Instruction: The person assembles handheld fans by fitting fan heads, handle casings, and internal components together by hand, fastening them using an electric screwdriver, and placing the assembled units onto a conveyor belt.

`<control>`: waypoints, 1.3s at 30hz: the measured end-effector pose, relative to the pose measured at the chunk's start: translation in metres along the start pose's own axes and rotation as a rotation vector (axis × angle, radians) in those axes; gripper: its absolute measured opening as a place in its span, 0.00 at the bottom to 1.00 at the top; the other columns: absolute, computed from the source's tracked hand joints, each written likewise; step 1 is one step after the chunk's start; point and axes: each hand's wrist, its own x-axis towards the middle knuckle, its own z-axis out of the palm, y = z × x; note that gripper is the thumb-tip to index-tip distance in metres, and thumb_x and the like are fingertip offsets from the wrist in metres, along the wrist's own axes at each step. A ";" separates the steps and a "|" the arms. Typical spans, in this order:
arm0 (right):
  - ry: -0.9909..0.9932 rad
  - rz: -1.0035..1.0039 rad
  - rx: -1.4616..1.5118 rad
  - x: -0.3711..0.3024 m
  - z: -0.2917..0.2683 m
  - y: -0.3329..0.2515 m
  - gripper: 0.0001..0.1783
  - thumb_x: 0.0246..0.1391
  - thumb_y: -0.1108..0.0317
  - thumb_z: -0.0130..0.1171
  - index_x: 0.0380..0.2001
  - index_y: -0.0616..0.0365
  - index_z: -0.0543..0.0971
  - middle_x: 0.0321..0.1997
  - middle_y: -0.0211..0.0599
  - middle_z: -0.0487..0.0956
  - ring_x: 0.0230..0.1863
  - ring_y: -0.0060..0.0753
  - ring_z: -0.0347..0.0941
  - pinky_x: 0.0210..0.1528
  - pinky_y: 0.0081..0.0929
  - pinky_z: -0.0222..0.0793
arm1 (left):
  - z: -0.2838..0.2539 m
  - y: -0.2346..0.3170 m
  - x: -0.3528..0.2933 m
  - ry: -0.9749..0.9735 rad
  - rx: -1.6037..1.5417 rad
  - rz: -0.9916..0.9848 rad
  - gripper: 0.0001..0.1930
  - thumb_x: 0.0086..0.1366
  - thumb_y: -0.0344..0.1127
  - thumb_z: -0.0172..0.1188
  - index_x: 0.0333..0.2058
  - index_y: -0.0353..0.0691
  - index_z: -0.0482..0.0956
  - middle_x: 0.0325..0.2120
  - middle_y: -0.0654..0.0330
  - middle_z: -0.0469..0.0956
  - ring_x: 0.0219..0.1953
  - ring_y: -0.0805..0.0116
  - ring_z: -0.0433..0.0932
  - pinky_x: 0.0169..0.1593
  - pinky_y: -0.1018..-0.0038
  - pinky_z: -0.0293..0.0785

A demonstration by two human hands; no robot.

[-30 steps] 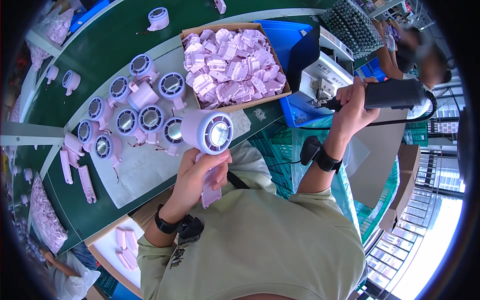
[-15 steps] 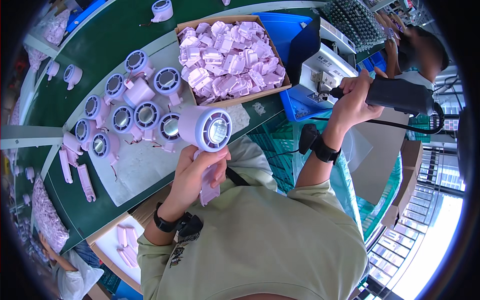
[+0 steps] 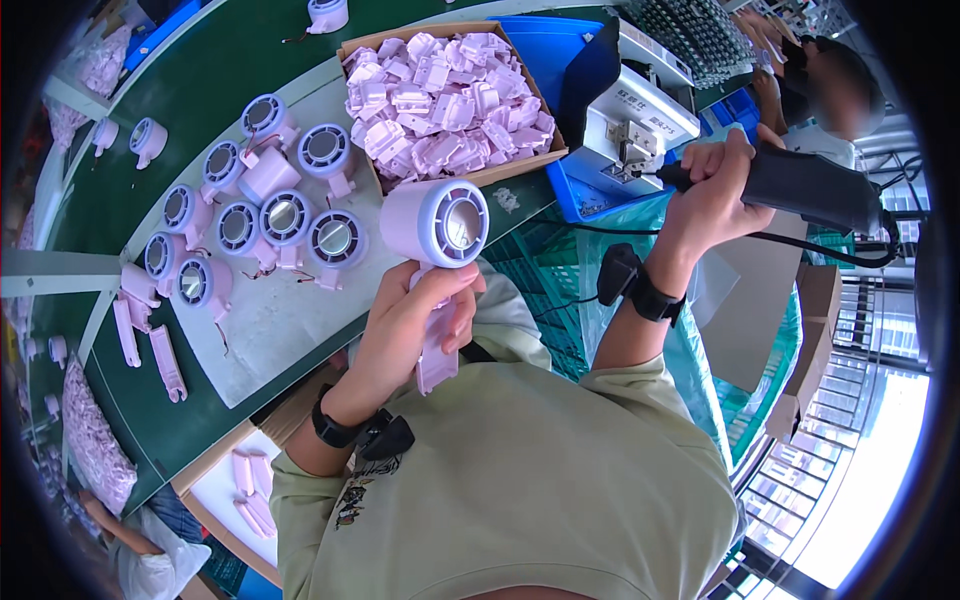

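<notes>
The left hand grips a pink fan unit by its handle, fingers hiding part of it, at the near edge of the tabletop. The right hand wraps a black power screwdriver; whether its tip touches the pale machine is hard to tell. Dark printing marks the machine's casing. Another fan unit is cut off above.

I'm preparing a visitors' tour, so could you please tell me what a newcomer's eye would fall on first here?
Probably the open carton heaped with pale pink parts at top centre. Next, perhaps, the round-headed pink device in the left hand, near the middle, and the black tool in the right hand, at upper right.
</notes>
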 end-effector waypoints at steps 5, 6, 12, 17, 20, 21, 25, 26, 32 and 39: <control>-0.010 -0.046 -0.015 0.005 0.001 0.022 0.12 0.53 0.80 0.54 0.42 0.67 0.72 0.12 0.28 0.65 0.12 0.17 0.59 0.17 0.19 0.59 | -0.004 -0.002 -0.002 0.008 -0.009 0.015 0.14 0.66 0.39 0.53 0.32 0.30 0.72 0.15 0.62 0.68 0.14 0.76 0.63 0.21 0.79 0.60; -0.005 -0.054 -0.040 0.003 0.000 0.025 0.11 0.53 0.80 0.54 0.41 0.67 0.72 0.12 0.29 0.66 0.12 0.17 0.60 0.17 0.18 0.58 | -0.005 -0.003 -0.001 0.016 -0.016 0.018 0.14 0.66 0.39 0.53 0.32 0.30 0.72 0.15 0.61 0.68 0.14 0.76 0.63 0.21 0.79 0.60; -0.035 -0.055 -0.153 0.001 0.001 0.029 0.10 0.54 0.80 0.53 0.41 0.67 0.72 0.13 0.29 0.66 0.12 0.16 0.59 0.18 0.19 0.59 | -0.006 -0.003 -0.001 0.016 -0.001 0.026 0.14 0.66 0.39 0.53 0.32 0.30 0.72 0.15 0.61 0.68 0.14 0.75 0.63 0.21 0.78 0.61; -0.086 0.050 -0.153 0.013 0.003 0.031 0.10 0.54 0.81 0.53 0.41 0.65 0.73 0.13 0.27 0.64 0.12 0.15 0.57 0.17 0.19 0.56 | -0.002 -0.004 -0.003 0.029 0.023 0.048 0.13 0.66 0.39 0.51 0.32 0.31 0.71 0.14 0.61 0.67 0.13 0.74 0.63 0.20 0.77 0.60; -0.104 0.182 -0.002 0.009 -0.003 0.015 0.13 0.53 0.81 0.53 0.42 0.63 0.72 0.13 0.25 0.62 0.13 0.15 0.55 0.17 0.19 0.53 | -0.002 -0.003 -0.004 0.030 0.006 0.060 0.13 0.66 0.39 0.52 0.32 0.31 0.71 0.14 0.61 0.67 0.13 0.74 0.63 0.20 0.77 0.60; -0.111 0.187 0.003 0.005 -0.002 0.008 0.13 0.53 0.81 0.53 0.42 0.63 0.72 0.13 0.25 0.62 0.13 0.15 0.55 0.17 0.19 0.53 | -0.003 -0.003 -0.004 0.018 -0.019 0.062 0.14 0.66 0.40 0.53 0.32 0.32 0.72 0.15 0.61 0.68 0.14 0.75 0.64 0.21 0.77 0.61; -0.068 0.262 0.189 -0.015 0.011 -0.030 0.15 0.53 0.79 0.52 0.45 0.62 0.71 0.14 0.21 0.57 0.12 0.13 0.51 0.16 0.18 0.50 | 0.001 -0.006 0.004 0.049 -0.087 0.084 0.15 0.66 0.42 0.54 0.33 0.32 0.72 0.16 0.61 0.69 0.15 0.75 0.66 0.21 0.78 0.62; -0.092 0.259 0.276 -0.022 0.014 -0.040 0.15 0.53 0.78 0.50 0.46 0.61 0.71 0.14 0.20 0.55 0.12 0.13 0.50 0.16 0.17 0.49 | 0.002 -0.007 0.006 0.063 -0.105 0.090 0.15 0.66 0.42 0.54 0.33 0.32 0.72 0.16 0.61 0.69 0.15 0.75 0.66 0.21 0.78 0.62; -0.264 0.277 0.664 -0.061 0.045 -0.083 0.14 0.55 0.77 0.46 0.46 0.56 0.70 0.13 0.19 0.53 0.10 0.12 0.47 0.13 0.15 0.49 | 0.010 -0.009 0.016 0.064 -0.151 0.112 0.16 0.64 0.44 0.55 0.32 0.33 0.72 0.16 0.61 0.68 0.14 0.73 0.66 0.21 0.77 0.62; -0.544 0.299 0.779 -0.079 0.061 -0.078 0.14 0.58 0.76 0.41 0.46 0.51 0.66 0.11 0.20 0.54 0.08 0.13 0.47 0.12 0.16 0.49 | 0.012 -0.009 0.017 0.055 -0.281 0.105 0.15 0.63 0.43 0.55 0.32 0.34 0.72 0.15 0.60 0.67 0.13 0.72 0.66 0.20 0.76 0.61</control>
